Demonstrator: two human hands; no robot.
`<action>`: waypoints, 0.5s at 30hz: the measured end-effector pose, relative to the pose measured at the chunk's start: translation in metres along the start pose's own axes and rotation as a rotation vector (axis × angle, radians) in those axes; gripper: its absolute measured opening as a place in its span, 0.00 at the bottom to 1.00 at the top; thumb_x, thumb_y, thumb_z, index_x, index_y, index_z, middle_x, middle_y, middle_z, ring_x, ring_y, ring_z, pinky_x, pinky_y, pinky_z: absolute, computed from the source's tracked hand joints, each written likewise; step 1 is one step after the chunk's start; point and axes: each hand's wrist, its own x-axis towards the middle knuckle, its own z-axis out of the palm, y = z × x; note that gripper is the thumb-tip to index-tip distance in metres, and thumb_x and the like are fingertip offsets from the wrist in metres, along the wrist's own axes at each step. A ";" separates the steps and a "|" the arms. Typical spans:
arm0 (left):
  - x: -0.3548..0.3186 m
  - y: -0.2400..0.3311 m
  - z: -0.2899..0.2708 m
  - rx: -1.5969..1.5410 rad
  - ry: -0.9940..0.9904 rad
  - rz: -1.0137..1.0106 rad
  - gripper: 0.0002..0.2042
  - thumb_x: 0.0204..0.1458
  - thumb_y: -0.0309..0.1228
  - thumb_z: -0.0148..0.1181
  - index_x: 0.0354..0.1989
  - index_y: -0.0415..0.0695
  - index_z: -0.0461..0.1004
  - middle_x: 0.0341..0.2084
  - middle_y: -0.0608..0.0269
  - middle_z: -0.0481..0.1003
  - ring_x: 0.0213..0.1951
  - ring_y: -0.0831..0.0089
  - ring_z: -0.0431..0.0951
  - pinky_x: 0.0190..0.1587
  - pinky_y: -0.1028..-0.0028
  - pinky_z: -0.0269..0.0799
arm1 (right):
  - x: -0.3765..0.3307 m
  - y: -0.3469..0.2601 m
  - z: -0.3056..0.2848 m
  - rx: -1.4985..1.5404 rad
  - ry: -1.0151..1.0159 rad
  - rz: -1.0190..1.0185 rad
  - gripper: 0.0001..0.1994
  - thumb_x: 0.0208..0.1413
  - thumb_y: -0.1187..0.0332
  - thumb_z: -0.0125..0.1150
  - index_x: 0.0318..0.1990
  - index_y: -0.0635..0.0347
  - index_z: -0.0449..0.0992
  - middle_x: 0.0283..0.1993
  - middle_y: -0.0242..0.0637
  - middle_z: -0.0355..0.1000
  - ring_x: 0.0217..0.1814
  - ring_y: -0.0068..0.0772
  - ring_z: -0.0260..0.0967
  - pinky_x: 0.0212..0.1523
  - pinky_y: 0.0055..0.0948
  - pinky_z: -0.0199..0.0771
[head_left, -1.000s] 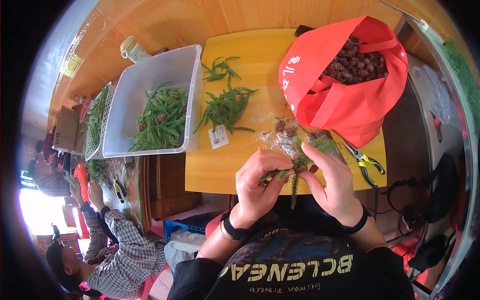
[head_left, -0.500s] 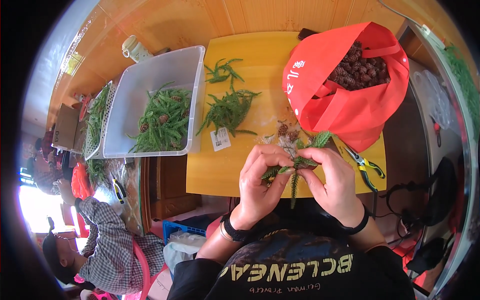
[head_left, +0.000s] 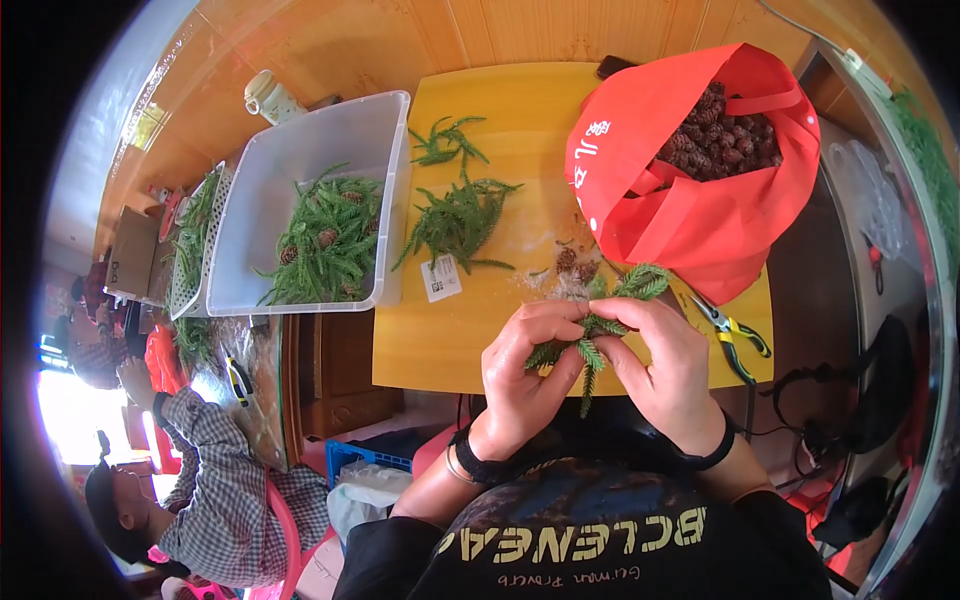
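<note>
Between both hands, over the near edge of the yellow table (head_left: 430,350), is a green pine sprig (head_left: 590,355) with several needle arms. My left hand (head_left: 525,365) pinches it from the left, fingers curled. From the other side my right hand (head_left: 660,365) grips it between thumb and fingers, one arm of needles sticking out above. The fingers hide the sprig's centre. Just beyond them lie small brown pine cones (head_left: 567,260) amid pale debris. Pliers with yellow and black handles (head_left: 735,340) rest to the right of my right hand.
A red bag (head_left: 640,140) full of pine cones (head_left: 720,140) stands at the back right. Left of the table, a clear plastic bin (head_left: 235,240) holds green sprigs with cones. More sprigs (head_left: 455,222) and a white tag (head_left: 441,278) lie on the table. A co-worker (head_left: 220,490) sits at lower left.
The sprig has turned slightly in my fingers, and its needle arms have shifted. Both hands stay in nearly the same place. The co-worker's hand has moved a little.
</note>
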 end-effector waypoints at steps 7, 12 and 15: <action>-0.001 0.000 -0.002 -0.013 -0.006 0.000 0.12 0.39 0.12 0.57 0.33 0.38 0.68 0.35 0.52 0.74 0.38 0.62 0.76 0.38 0.72 0.72 | -0.003 -0.003 -0.003 -0.006 0.006 0.026 0.18 0.39 0.80 0.66 0.42 0.62 0.74 0.32 0.39 0.73 0.31 0.31 0.72 0.31 0.24 0.71; 0.001 0.001 -0.007 -0.014 -0.069 0.039 0.13 0.38 0.12 0.57 0.33 0.39 0.69 0.36 0.52 0.75 0.37 0.61 0.76 0.38 0.72 0.72 | -0.006 -0.003 -0.004 0.022 0.013 0.026 0.20 0.38 0.81 0.67 0.42 0.61 0.74 0.34 0.39 0.72 0.31 0.31 0.71 0.31 0.23 0.72; 0.006 0.003 -0.011 0.004 -0.119 0.113 0.13 0.37 0.12 0.58 0.33 0.39 0.69 0.36 0.51 0.75 0.36 0.61 0.76 0.37 0.71 0.73 | -0.007 -0.003 -0.006 0.033 -0.015 0.019 0.21 0.38 0.82 0.66 0.44 0.61 0.73 0.34 0.39 0.72 0.31 0.31 0.72 0.31 0.23 0.73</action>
